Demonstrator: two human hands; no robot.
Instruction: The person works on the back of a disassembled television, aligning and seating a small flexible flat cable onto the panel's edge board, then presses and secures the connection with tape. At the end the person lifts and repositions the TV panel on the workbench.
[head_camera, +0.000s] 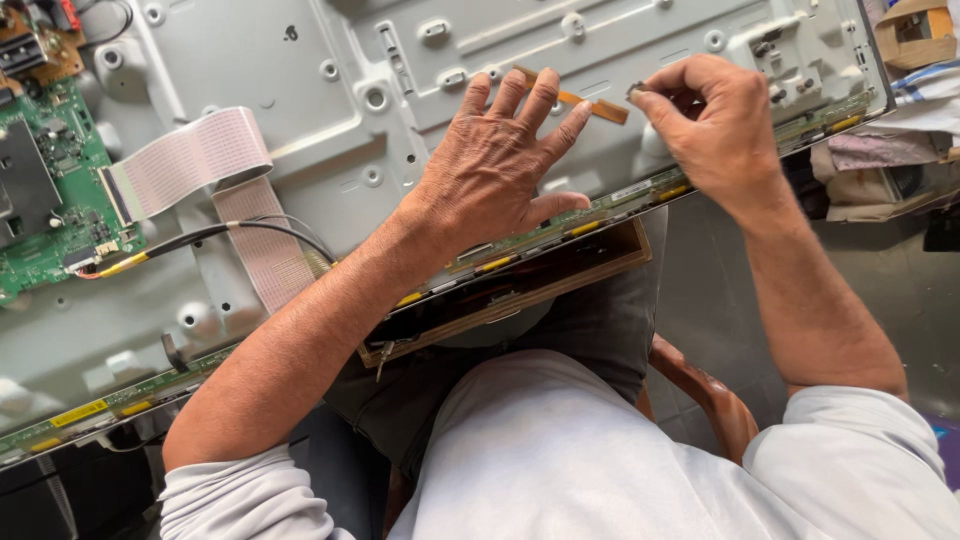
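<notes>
A grey metal back panel (300, 80) of a flat screen lies face down across my lap. My left hand (495, 165) rests flat on it, fingers spread, fingertips on a thin amber flex strip (600, 107). My right hand (715, 120) hovers just right of that strip, thumb and forefinger pinched on a small dark piece (634, 92) too small to identify. A long narrow circuit strip (600, 212) with yellow labels runs along the panel's near edge under both hands.
A green circuit board (45, 190) sits at the far left, with a wide pale ribbon cable (190, 160) and black wires (270, 228) leading from it. A wooden board (520, 290) lies under the panel. A cardboard box (915, 35) and cloth sit at the right.
</notes>
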